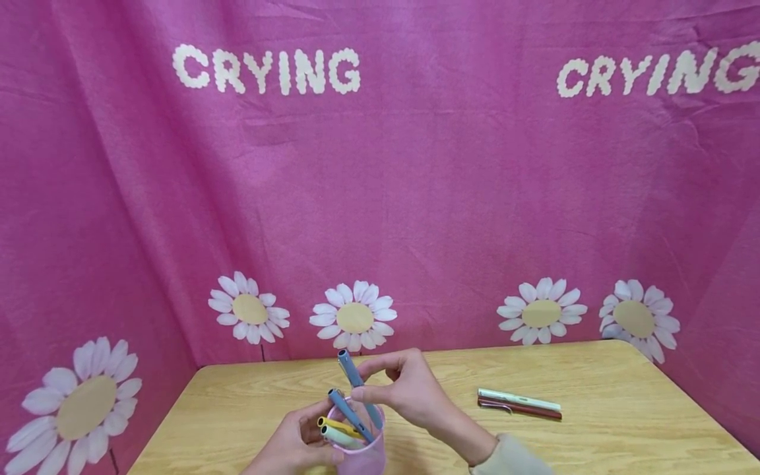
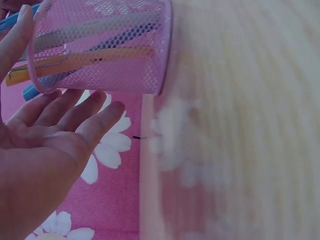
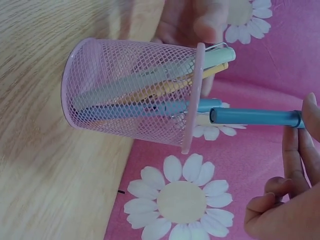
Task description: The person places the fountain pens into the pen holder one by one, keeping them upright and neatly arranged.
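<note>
A pink mesh pen holder (image 3: 135,92) stands on the table, containing a blue pen (image 1: 350,414), a yellow pen (image 1: 341,427) and a pale green pen (image 1: 340,437). My left hand (image 1: 292,443) holds the holder near its rim, thumb on the near side and fingers round the far side. Between thumb and fingers, my right hand (image 1: 410,389) pinches a second blue pen (image 3: 255,117) above the holder. That pen's lower end is close to the rim in the right wrist view, beside the top of the blue pen inside.
Right of the hands, a pale green pen (image 1: 519,399) and a dark red pen (image 1: 522,409) lie side by side on the wooden table (image 1: 617,396). Pink cloth (image 1: 427,198) printed with daisies and lettering hangs behind the table and along both sides.
</note>
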Motion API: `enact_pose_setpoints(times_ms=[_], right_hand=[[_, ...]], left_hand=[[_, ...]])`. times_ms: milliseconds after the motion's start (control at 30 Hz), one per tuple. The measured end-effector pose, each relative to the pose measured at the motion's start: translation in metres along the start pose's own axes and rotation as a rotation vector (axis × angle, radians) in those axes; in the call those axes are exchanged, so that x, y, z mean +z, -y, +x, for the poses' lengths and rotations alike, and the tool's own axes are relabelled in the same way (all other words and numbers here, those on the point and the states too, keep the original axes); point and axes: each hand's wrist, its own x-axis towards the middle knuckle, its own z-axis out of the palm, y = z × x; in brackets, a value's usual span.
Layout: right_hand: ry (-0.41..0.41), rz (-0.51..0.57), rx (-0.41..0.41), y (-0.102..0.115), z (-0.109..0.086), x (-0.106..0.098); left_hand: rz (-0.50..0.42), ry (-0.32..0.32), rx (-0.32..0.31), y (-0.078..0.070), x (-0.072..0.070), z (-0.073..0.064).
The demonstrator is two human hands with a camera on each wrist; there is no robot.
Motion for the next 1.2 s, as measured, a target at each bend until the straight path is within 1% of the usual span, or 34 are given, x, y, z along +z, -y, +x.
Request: enact_pose_setpoints(times_ms=[167,333,500,767,933,1200], right_hand=[[-0.005,0.015,0.004,-0.004,0.002,0.004],[-0.007,0.035,0.013,-0.009,0.003,0.008],[-0.019,0.05,0.027,-0.014,0.003,0.011],[-0.026,0.034,0.052,-0.021,0.0,0.014],[-0.02,0.04,0.064,-0.025,-0.001,0.014],[-0.014,0.055,0.059,-0.03,-0.002,0.015]], left_hand=[[0.029,0.005,0.02,-0.003,-0.001,0.002],[0.02,0.015,0.029,-0.004,-0.001,0.002],[0.025,0.002,0.011,-0.004,-0.001,0.001],[0.053,-0.015,-0.009,-0.006,0.0,0.003],[0.053,-0.026,-0.03,-0.007,0.0,0.004],[0.057,-0.022,-0.03,-0.008,-0.001,0.003]])
